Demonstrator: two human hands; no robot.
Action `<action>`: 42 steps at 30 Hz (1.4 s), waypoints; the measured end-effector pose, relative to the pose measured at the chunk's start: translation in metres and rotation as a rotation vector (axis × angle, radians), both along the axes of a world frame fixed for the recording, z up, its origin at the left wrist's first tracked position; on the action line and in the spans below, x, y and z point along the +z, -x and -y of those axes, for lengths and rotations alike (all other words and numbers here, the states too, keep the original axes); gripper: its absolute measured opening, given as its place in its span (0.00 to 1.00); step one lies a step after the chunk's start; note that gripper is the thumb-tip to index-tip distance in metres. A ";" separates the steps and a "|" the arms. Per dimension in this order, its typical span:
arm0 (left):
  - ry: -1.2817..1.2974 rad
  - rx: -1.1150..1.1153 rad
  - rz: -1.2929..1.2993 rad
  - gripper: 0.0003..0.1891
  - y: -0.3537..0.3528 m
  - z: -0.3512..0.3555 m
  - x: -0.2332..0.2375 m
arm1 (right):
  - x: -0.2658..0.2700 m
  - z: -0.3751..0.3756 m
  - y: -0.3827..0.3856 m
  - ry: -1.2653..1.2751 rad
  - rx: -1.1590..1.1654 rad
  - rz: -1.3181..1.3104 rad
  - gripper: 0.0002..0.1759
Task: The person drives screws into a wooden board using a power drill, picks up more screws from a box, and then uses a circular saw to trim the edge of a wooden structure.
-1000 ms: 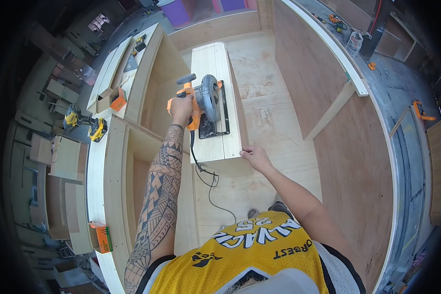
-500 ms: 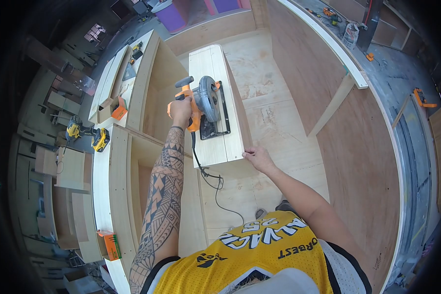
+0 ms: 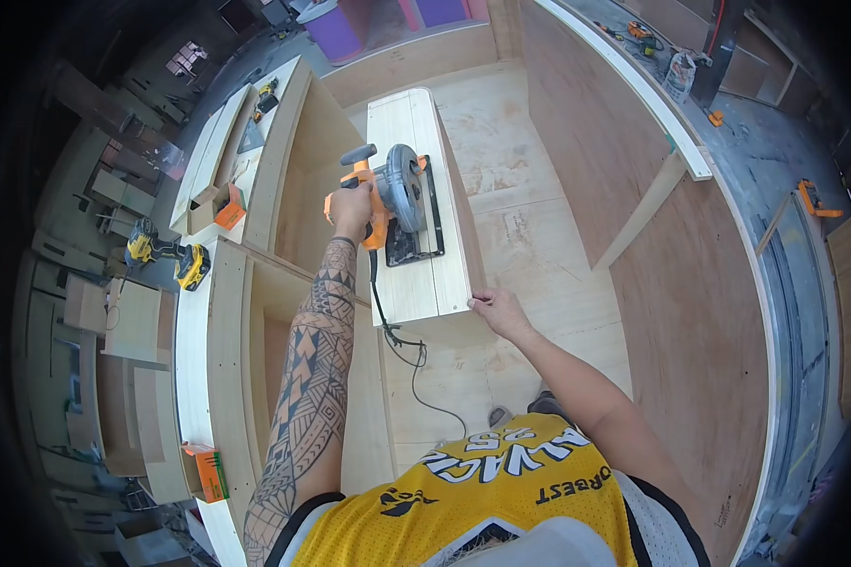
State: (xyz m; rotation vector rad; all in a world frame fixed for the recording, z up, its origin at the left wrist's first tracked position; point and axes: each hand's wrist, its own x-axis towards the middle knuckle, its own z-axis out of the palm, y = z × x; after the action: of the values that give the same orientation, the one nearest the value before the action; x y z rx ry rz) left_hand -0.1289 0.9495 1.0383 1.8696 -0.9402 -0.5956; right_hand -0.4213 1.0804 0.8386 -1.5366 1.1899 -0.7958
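Note:
An orange and grey circular saw (image 3: 402, 194) rests with its black base plate on a long pale wooden panel (image 3: 407, 293). My left hand (image 3: 350, 210) is wrapped round the saw's orange handle. At the panel's near right corner, my right hand (image 3: 497, 310) grips the edge between thumb and fingers. From the back of the saw a black cable (image 3: 416, 378) runs down toward my feet. Lines run lengthwise along the panel, one beside the saw's base plate.
Wooden cabinet frames (image 3: 219, 340) stand on the left, carrying a yellow drill (image 3: 192, 267), an orange box (image 3: 229, 208) and another orange box (image 3: 210, 474). A tall plywood wall (image 3: 676, 293) with a slanted brace (image 3: 641, 212) stands on the right.
The view has shifted very slightly. Both hands and the saw keep nearly the same places on the panel.

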 end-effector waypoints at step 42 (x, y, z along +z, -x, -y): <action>0.030 -0.008 0.022 0.18 -0.003 0.005 0.004 | -0.006 -0.045 0.005 -0.025 0.013 0.030 0.23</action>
State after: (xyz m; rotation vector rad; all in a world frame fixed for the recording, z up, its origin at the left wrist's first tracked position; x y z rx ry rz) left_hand -0.1256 0.9443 1.0426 1.8500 -0.9665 -0.5632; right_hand -0.4262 1.1252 0.8324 -1.5052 1.1624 -0.7897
